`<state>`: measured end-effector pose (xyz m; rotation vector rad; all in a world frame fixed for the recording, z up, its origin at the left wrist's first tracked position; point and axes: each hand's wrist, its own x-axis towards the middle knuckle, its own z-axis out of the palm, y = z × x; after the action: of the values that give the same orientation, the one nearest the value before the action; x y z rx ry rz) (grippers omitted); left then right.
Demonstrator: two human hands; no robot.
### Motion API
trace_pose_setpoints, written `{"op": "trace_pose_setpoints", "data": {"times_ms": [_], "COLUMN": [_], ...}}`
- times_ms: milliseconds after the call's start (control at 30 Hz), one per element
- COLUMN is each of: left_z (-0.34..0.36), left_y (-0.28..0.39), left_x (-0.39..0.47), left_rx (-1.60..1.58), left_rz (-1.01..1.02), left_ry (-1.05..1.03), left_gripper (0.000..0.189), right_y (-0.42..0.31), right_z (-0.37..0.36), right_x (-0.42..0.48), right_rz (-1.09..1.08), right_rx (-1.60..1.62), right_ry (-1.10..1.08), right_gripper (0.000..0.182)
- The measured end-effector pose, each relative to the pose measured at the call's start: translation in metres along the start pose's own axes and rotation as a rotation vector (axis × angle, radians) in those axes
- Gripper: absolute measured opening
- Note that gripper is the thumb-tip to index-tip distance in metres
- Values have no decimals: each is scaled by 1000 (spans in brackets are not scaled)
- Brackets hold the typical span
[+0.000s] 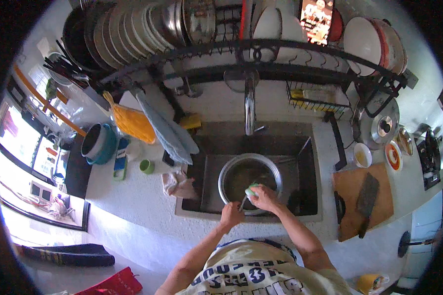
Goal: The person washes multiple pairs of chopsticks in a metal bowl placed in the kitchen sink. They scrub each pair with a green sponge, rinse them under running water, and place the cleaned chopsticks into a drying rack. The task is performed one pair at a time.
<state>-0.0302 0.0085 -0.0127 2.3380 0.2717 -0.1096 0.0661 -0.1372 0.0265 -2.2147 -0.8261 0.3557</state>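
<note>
A round metal basin (223,173) with dark, murky-looking contents sits in the sink (214,166). My right hand (264,198) is closed around a small white-and-green object (250,192), perhaps a vegetable, over the basin's near side. Just left of it, my left hand (232,214) grips a thin, pale-edged tool (243,202) at the basin's near rim; its kind is too small to tell. The chrome faucet (249,107) stands behind the basin, and no stream of water shows below it.
On the right, a cleaver (368,191) lies on a wooden cutting board (385,206), near a white bowl (362,155). A crumpled cloth (178,184) lies at the sink's left edge, with a green cup (147,166) beyond. A black dish rack (291,45) spans the back.
</note>
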Motion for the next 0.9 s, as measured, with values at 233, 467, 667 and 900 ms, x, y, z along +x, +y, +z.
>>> {"op": "trace_pose_setpoints", "data": {"times_ms": [233, 467, 667, 900], "left_z": [-16, -25, -18, -11], "left_y": [18, 26, 27, 20], "left_x": [3, -10, -13, 0], "left_rx": [-2, 24, 178, 228], "left_rz": [-37, -39, 46, -120], "left_ry": [-6, 32, 28, -128], "left_gripper": [19, 16, 14, 24], "right_y": [3, 65, 89, 93], "right_z": [49, 71, 54, 34], "right_x": [-2, 44, 65, 85], "right_rz": [-206, 12, 297, 612], "right_rx": [122, -337, -294, -229], "right_ry": [208, 446, 326, 125], "right_gripper": [22, 16, 23, 33]}}
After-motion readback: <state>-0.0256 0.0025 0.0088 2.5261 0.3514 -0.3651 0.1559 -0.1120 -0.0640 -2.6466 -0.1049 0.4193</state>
